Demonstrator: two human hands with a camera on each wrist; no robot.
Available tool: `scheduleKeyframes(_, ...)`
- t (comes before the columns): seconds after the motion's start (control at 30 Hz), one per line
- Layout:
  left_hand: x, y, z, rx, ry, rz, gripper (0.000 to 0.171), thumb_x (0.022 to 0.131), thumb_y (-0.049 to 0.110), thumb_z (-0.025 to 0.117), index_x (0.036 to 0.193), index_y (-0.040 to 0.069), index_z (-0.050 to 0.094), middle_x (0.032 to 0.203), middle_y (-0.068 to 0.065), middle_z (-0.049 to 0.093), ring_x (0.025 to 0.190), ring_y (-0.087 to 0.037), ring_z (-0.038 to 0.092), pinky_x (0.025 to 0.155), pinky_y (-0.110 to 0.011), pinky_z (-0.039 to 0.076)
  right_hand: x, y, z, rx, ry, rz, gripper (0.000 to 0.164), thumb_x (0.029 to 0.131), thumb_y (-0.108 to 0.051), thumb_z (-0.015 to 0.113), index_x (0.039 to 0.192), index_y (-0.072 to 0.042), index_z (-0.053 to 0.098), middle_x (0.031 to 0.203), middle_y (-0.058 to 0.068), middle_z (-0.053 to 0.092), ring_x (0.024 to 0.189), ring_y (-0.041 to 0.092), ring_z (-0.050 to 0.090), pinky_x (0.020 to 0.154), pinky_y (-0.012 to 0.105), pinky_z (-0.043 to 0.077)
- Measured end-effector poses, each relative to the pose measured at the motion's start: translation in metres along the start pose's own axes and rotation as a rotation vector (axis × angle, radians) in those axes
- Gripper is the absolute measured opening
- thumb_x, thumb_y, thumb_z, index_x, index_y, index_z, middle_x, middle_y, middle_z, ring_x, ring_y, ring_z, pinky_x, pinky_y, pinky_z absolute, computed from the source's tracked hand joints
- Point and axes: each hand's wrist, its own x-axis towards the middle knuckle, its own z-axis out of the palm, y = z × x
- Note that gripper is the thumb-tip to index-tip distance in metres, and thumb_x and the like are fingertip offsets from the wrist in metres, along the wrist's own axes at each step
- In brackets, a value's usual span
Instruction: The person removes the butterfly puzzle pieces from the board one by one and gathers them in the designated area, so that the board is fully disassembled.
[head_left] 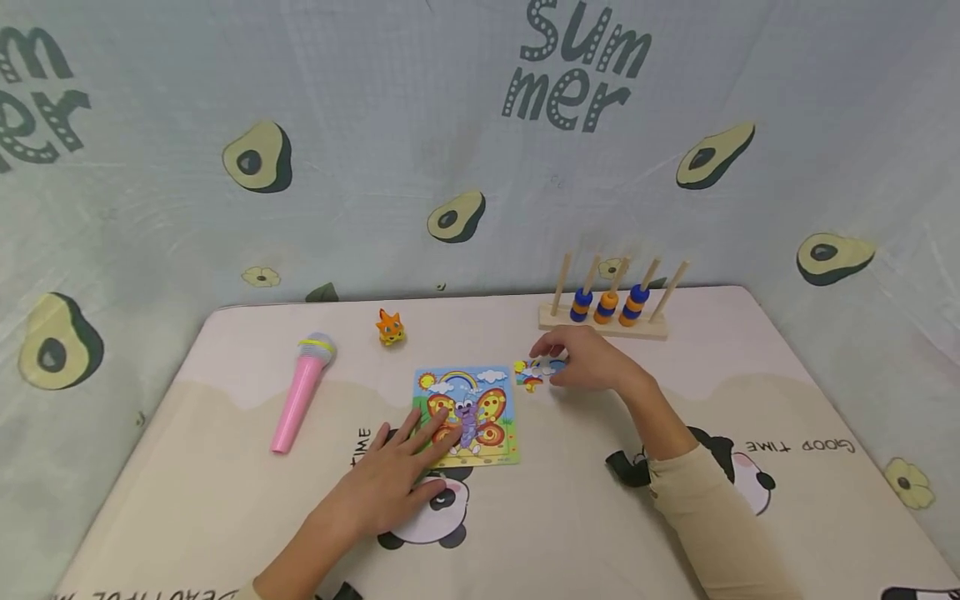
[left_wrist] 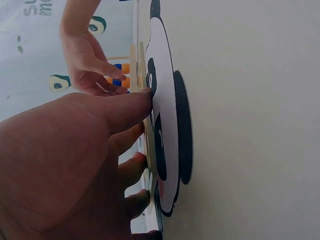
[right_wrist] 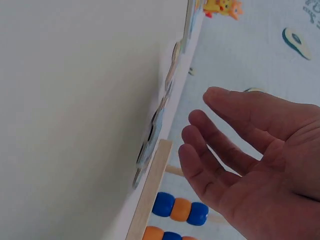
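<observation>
A square butterfly puzzle lies on the table, its purple and orange butterfly set against a blue sky. My left hand rests on the puzzle's lower left part with fingers spread. In the left wrist view, the left thumb touches the board's near edge. Several loose puzzle pieces lie just right of the board, partly hidden by my right hand. That hand hovers over them, fingers loosely bent and apart; the right wrist view shows nothing between the right fingers.
Behind the right hand stands a wooden peg counter with blue and orange beads. A pink toy microphone lies to the left, and a small orange toy figure sits behind the puzzle. A printed cloth hangs past the table's far edge.
</observation>
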Motion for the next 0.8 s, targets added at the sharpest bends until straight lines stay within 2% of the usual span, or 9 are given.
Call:
scheduleKeyframes(0.13,0.000,-0.001,0.001,0.011,0.000,0.000,0.064,0.104,0.043,0.060,0.162,0.028,0.038,0.173,-0.005,0.028,0.161,-0.040,0.015,0.124,-0.071,0.018,0.002,-0.009,0.005,0.030,0.000,-0.029,0.038,0.085,0.000,0.078,0.123,-0.003,0.073,0.122,0.013,0.074,0.114,0.033,0.065,0.092,0.045,0.058)
scheduleKeyframes(0.4,0.002,-0.002,0.002,0.012,-0.006,-0.010,0.065,0.104,0.044,0.061,0.163,0.030,0.037,0.173,-0.004,0.027,0.161,-0.040,0.015,0.124,-0.071,0.018,0.019,-0.025,0.018,-0.003,-0.046,-0.072,0.039,0.086,-0.004,0.081,0.124,-0.005,0.073,0.117,0.010,0.072,0.107,0.027,0.065,0.090,0.037,0.057)
scheduleKeyframes(0.63,0.003,-0.002,0.002,0.023,-0.007,-0.023,0.066,0.104,0.045,0.061,0.163,0.032,0.035,0.174,-0.002,0.026,0.162,-0.039,0.015,0.124,-0.070,0.018,0.033,-0.036,0.027,-0.023,-0.077,-0.058,0.039,0.087,-0.006,0.082,0.125,-0.008,0.073,0.118,0.007,0.072,0.108,0.025,0.064,0.096,0.039,0.056)
scheduleKeyframes(0.8,0.001,-0.002,0.002,0.018,-0.009,-0.009,0.065,0.104,0.044,0.060,0.163,0.030,0.036,0.173,-0.004,0.027,0.161,-0.041,0.016,0.123,-0.072,0.019,0.040,-0.042,0.036,-0.056,-0.092,-0.059,0.040,0.085,-0.009,0.084,0.124,-0.009,0.074,0.116,0.006,0.071,0.109,0.024,0.064,0.099,0.040,0.055)
